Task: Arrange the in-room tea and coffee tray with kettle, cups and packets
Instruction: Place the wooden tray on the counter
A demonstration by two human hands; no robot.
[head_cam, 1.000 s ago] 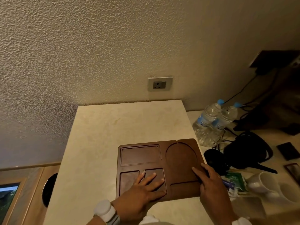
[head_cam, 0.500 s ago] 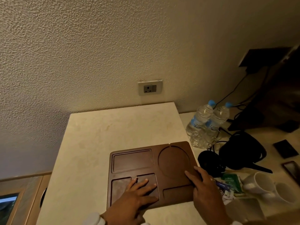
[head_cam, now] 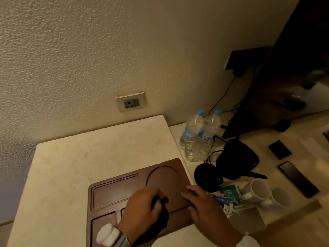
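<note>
Both hands (head_cam: 145, 209) rest on the tray (head_cam: 114, 191)

Dim warm light, soft blur, wide-angle distortion

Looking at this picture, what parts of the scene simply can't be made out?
- Head view: the tray's near compartments are covered by the left hand and cut off by the bottom edge.
- The packets' print is too small and dim.
- The black kettle shows only as a dark shape.

Tray (head_cam: 114, 193) near edge cut off; left hand (head_cam: 142, 211) hides compartments.
</note>
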